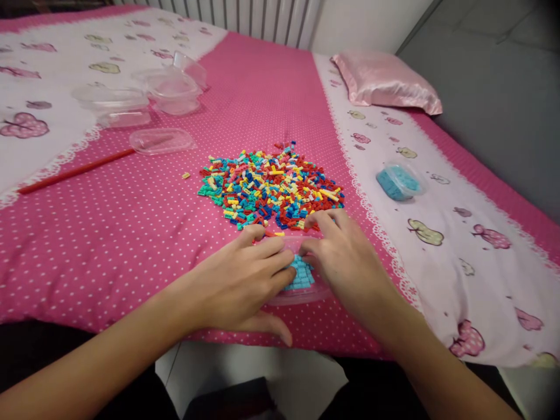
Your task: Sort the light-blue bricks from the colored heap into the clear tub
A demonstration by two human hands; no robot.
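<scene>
A shallow clear plastic container [321, 291] sits near the bed's front edge, with light blue toy building bricks [301, 274] packed together inside. My left hand [245, 274] reaches over its left side, fingers bent towards the bricks and thumb stretched out, holding nothing I can see. From the right, my right hand [345, 256] hangs over the container's far edge. Its index fingertip is at the near border of a mixed brick pile [271, 186], thumb apart, nothing visible between them. That pile holds red, yellow, blue, green and white pieces.
A clear tub of blue bricks [399, 181] stands to the right. Stacked clear containers [172, 90] lie at the back left, near a clear lid [161, 141] and a red stick [79, 170]. One yellow brick [186, 175] lies apart. A pink pillow [387, 81] rests behind.
</scene>
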